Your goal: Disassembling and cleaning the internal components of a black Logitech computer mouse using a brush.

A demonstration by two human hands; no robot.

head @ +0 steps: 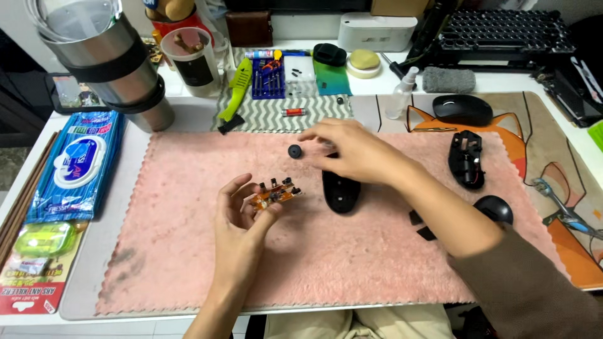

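Pinching a small orange circuit board [274,195] in loosely curled fingers, the left hand [242,210] waits; the right hand [352,150] hovers empty, half-open, over a black mouse shell [341,191].

- The right hand [352,150] covers the top of the black mouse shell [341,191];
- the steel tumbler [103,59] is cut off by the top edge;
- tiny parts on the circuit board [274,193] blur.
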